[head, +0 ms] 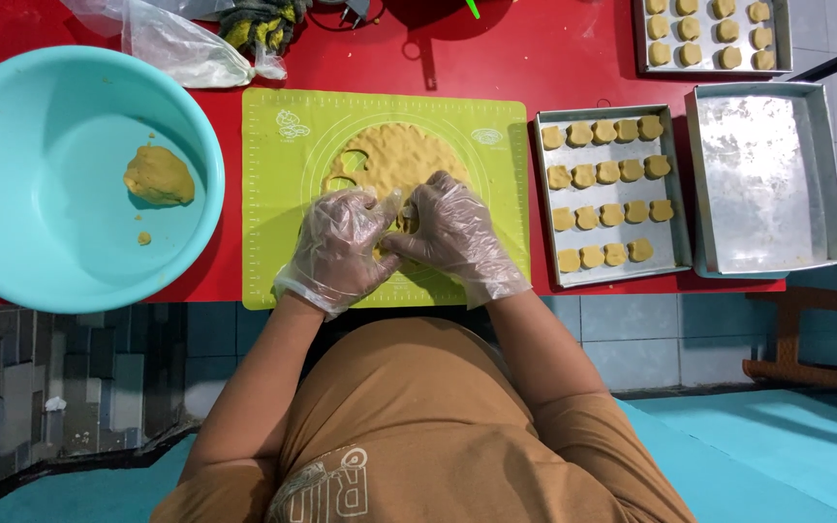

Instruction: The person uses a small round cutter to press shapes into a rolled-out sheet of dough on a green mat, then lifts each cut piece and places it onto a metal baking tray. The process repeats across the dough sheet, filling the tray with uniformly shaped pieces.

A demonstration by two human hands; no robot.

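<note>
Seen from above: green silicone mat (273,194) on a red tabletop (573,58). On the mat's middle, flattened tan dough sheet (389,155) with one cut-out hole near its left edge. Left hand (341,247) and right hand (452,232), both in clear plastic gloves, pressed together over the sheet's near edge; fingers (380,208) curled narrow around something small, not identifiable. Left of the mat, turquoise bowl (12,223) holding a dough lump (159,176). Right of the mat, metal tray (544,194) with rows of cut pieces (607,172), then an empty tray (762,174). Possible trouble: soft dough tearing or losing shape if lifted with too tight a pinch; loose glove film catching on it.
</note>
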